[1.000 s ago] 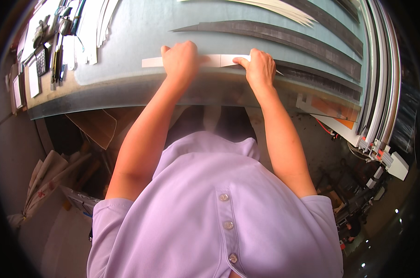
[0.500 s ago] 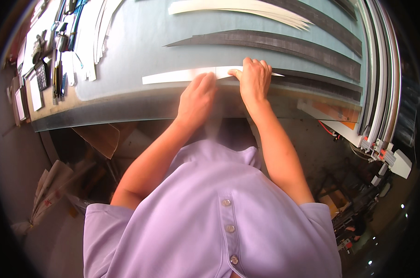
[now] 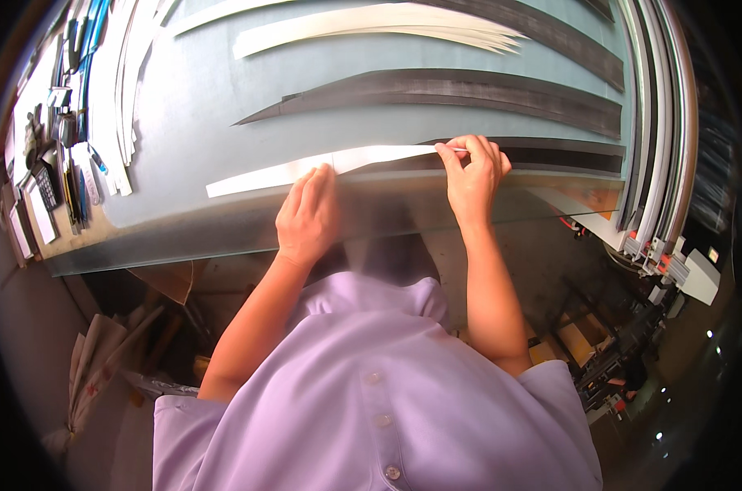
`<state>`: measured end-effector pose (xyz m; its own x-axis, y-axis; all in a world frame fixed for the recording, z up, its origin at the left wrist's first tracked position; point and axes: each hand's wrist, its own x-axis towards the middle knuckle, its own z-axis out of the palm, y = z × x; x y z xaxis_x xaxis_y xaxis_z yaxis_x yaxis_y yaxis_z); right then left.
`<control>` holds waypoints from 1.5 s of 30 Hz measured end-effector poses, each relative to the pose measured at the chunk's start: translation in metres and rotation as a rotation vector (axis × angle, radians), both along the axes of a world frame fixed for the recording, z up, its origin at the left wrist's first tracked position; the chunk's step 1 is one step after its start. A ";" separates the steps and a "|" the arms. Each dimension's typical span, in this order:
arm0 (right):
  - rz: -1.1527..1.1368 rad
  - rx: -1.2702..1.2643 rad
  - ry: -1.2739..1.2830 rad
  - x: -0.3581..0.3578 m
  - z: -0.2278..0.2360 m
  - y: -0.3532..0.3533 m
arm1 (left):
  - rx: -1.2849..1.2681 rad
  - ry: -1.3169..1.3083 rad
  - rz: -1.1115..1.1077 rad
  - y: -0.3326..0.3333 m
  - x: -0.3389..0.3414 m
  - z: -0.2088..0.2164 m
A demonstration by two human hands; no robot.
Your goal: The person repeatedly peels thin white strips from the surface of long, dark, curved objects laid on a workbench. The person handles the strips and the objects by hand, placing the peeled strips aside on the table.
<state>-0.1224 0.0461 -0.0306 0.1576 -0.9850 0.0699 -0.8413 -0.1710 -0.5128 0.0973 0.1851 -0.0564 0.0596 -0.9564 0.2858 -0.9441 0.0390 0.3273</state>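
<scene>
White strip (image 3: 369,156) leftward from the fingertip pinch of the right hand (image 3: 474,176) (left hand (image 3: 307,214) midway, grip unclear)

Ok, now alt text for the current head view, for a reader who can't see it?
A person's right hand pinches a long white strip near its right end over a pale table, while the left hand is at its near edge. Dark strips and a white stack lie farther back; a calculator sits at left.

looks smooth and paper-like on the white strip (image 3: 379,154) in the grip; beyond, looks matt, faintly scuffed on the dark strip (image 3: 461,88); beneath, gleams glass-like across the tabletop (image 3: 191,123); to its right, shines metallic along the rails (image 3: 664,123).
</scene>
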 end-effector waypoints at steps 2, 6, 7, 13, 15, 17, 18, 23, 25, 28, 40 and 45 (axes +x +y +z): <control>-0.041 0.043 -0.026 -0.006 -0.005 -0.009 | 0.015 -0.009 -0.005 0.000 0.000 0.000; -0.055 0.070 -0.005 -0.007 -0.013 -0.020 | 0.032 -0.024 0.003 -0.001 0.000 0.000; -0.045 0.055 0.001 -0.008 -0.015 -0.021 | 0.035 -0.019 0.003 -0.001 -0.001 0.000; -0.004 0.021 -0.006 -0.011 -0.020 -0.023 | 0.024 -0.034 -0.001 -0.005 -0.002 0.005; 0.008 0.004 -0.011 -0.011 -0.020 -0.023 | -0.009 -0.061 -0.004 -0.010 -0.002 0.007; 0.013 0.009 -0.017 -0.010 -0.019 -0.023 | -0.016 -0.065 -0.002 -0.010 -0.002 0.005; 0.016 0.011 -0.020 -0.010 -0.019 -0.023 | -0.020 -0.067 -0.002 -0.009 -0.002 0.004; 0.027 0.002 -0.006 -0.011 -0.022 -0.023 | 0.036 -0.021 0.008 -0.003 -0.002 0.001; 0.031 -0.005 -0.001 -0.011 -0.023 -0.022 | 0.030 -0.032 0.002 -0.006 -0.002 0.004; 0.041 -0.009 -0.001 -0.010 -0.025 -0.023 | 0.001 -0.062 0.000 -0.008 -0.002 0.007; 0.044 -0.064 0.024 -0.012 -0.028 -0.021 | 0.001 -0.012 -0.006 -0.004 0.000 0.004; 0.039 -0.024 -0.006 -0.016 -0.026 -0.020 | 0.029 0.023 0.000 0.000 0.000 -0.001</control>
